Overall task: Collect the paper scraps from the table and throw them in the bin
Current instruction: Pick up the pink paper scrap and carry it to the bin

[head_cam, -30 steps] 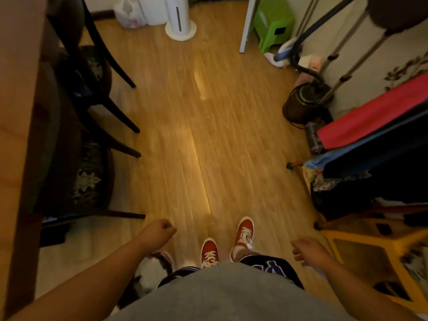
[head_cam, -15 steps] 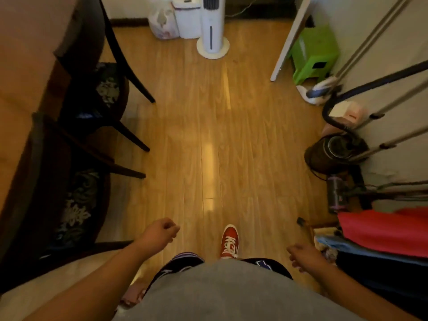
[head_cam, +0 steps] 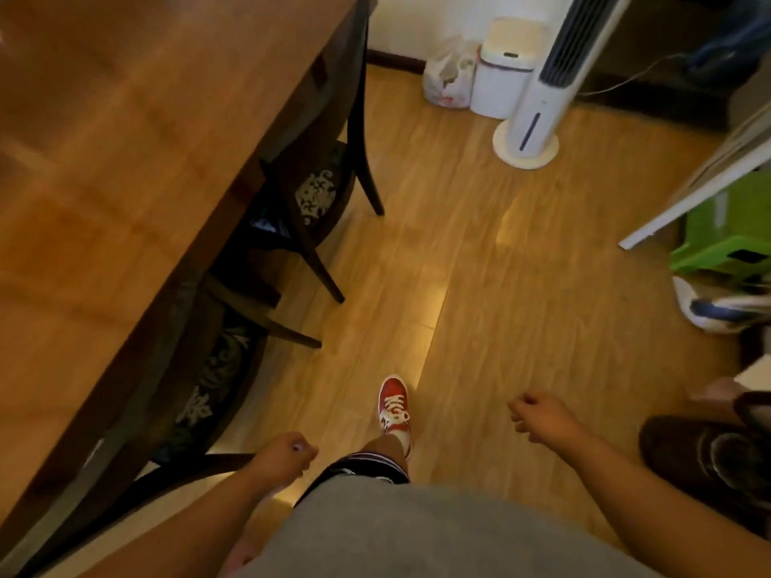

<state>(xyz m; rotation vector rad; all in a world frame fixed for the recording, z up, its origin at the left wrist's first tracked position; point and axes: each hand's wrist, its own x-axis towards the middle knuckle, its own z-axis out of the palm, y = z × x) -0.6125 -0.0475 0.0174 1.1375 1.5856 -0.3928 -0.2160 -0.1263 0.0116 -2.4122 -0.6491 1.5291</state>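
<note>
Both your hands, left hand (head_cam: pixel 288 452) and right hand (head_cam: pixel 538 415), have the fingers curled in; if scraps are inside, I cannot tell. Ahead is your red shoe (head_cam: pixel 394 406), the table (head_cam: pixel 104 160) at left, and far off the white bin (head_cam: pixel 507 73) just beside the tower fan (head_cam: pixel 542 98).

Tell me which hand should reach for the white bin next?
Probably the right hand. The white bin stands ahead and to the right, beside the tower fan, and the right hand is farther forward on that side. The left hand is farther back, near the chair. Both are fists; no scraps show.
</note>
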